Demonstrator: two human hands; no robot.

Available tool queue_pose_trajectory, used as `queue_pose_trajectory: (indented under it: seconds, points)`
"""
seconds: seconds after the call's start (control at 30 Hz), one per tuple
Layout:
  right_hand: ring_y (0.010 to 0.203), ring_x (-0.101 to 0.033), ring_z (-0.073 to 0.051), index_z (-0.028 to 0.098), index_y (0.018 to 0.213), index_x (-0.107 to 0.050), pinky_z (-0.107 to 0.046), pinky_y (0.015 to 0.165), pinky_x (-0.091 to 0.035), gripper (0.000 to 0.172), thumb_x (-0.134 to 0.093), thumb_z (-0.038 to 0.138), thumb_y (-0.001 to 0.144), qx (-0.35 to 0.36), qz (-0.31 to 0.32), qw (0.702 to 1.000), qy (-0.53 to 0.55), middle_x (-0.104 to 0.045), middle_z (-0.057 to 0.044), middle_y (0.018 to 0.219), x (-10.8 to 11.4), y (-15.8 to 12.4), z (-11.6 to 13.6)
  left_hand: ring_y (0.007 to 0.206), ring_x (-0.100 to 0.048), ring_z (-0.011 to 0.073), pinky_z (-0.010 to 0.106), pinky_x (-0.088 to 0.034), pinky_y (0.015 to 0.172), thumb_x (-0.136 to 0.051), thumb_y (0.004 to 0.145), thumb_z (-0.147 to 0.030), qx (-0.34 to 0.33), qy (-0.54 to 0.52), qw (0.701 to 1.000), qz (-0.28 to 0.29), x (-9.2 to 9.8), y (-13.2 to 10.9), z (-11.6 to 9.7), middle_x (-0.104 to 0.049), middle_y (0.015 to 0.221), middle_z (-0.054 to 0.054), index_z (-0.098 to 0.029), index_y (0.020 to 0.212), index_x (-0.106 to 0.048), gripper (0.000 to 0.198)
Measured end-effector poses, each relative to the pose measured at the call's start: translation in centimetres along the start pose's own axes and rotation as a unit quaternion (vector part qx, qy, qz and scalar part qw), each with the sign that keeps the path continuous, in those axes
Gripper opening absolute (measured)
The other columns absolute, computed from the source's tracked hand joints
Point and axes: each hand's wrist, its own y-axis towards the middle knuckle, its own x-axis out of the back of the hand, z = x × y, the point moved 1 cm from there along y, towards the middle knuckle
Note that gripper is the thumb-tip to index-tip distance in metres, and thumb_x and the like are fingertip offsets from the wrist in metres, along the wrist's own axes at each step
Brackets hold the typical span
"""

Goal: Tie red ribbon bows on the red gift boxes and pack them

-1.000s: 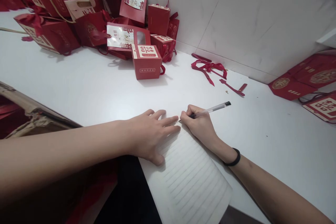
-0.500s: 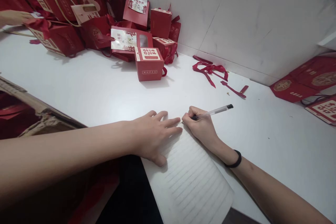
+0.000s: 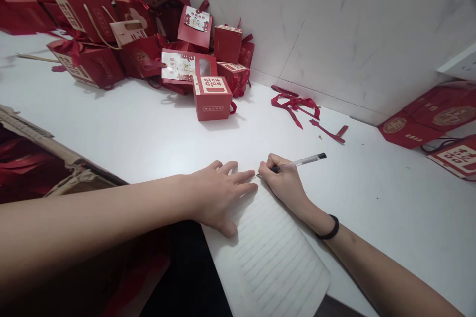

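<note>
**Writing on a lined sheet.** The lined sheet (image 3: pixel 275 252) lies at 6 o'clock on the white table's (image 3: pixel 148 129) near edge. The left hand (image 3: pixel 217 195), palm down and fingers spread, pins its upper corner. The right hand (image 3: pixel 284 183) pinches a pen (image 3: pixel 301 162), cap end toward 2 o'clock. Judged stage: writing at the top line, which calls for a steady sheet. The nib and any ink are hidden, and the sheet's bottom is cropped.

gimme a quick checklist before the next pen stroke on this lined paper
1. Left hand flat on the lined paper, pinning it: ok.
2. Right hand pinching the pen: ok.
3. Pen tip touching the paper: cannot tell, the hand hides it.
4. Paper's near end supported by the table: cannot tell.
5. Red gift boxes and ribbon apart from the paper: ok.
</note>
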Motion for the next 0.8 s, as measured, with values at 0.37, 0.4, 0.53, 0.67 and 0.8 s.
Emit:
queue_pose_trajectory:
  seconds: [0.37, 0.4, 0.53, 0.67, 0.8]
  points:
    - [0.047, -0.025, -0.008, 0.019, 0.055, -0.027, -0.020, 0.044, -0.023, 0.029, -0.049, 0.023, 0.074, 0.007, 0.003, 1.000, 0.001, -0.026, 0.007, 0.049, -0.1, 0.1, 0.0, 0.117, -0.036, 0.0385, 0.049, -0.037, 0.087, -0.059, 0.061, -0.056, 0.001, -0.003, 1.000, 0.003, 0.0, -0.1, 0.0, -0.029, 0.144, 0.008, -0.025, 0.130, -0.037, 0.079]
    - [0.047, -0.026, -0.008, 0.019, 0.054, -0.028, -0.020, 0.044, -0.023, 0.029, -0.049, 0.023, 0.074, 0.008, 0.000, 1.000, 0.007, -0.026, 0.007, 0.049, -0.1, 0.1, 0.0, 0.117, -0.036, 0.0385, 0.049, -0.036, 0.088, -0.058, 0.061, -0.056, 0.000, -0.004, 1.000, 0.005, 0.0, -0.1, 0.0, -0.029, 0.144, 0.008, -0.025, 0.131, -0.036, 0.079]
    - [0.042, -0.027, -0.007, 0.019, 0.053, -0.028, -0.019, 0.040, -0.024, 0.033, -0.053, 0.026, 0.073, -0.035, -0.014, 0.992, 0.121, -0.030, 0.008, 0.045, 0.3, 0.6, -0.3, 0.122, -0.031, 0.0392, 0.051, -0.034, 0.091, -0.058, 0.062, -0.057, 0.001, -0.009, 1.000, 0.018, 0.2, -0.1, 0.1, -0.026, 0.146, 0.006, -0.025, 0.133, -0.034, 0.081]
    - [0.033, -0.027, -0.006, 0.019, 0.061, -0.040, -0.017, 0.032, -0.018, 0.035, -0.055, 0.047, 0.078, -0.102, -0.018, 0.965, 0.243, -0.039, 0.008, 0.041, 0.6, 0.9, -1.0, 0.122, -0.031, 0.0385, 0.052, -0.034, 0.092, -0.059, 0.063, -0.058, -0.002, -0.008, 1.000, 0.022, 0.4, -0.3, 0.2, -0.026, 0.146, 0.005, -0.027, 0.133, -0.033, 0.081]
    - [0.032, -0.038, -0.008, 0.017, 0.084, -0.055, -0.017, 0.030, -0.026, 0.043, -0.042, 0.058, 0.085, -0.060, 0.026, 0.982, 0.178, -0.053, 0.003, 0.047, 1.1, 0.5, -0.5, 0.121, -0.034, 0.0375, 0.051, -0.037, 0.091, -0.056, 0.066, -0.060, -0.023, 0.008, 1.000, 0.012, 0.5, -0.5, 0.6, -0.026, 0.146, 0.005, -0.028, 0.134, -0.031, 0.079]
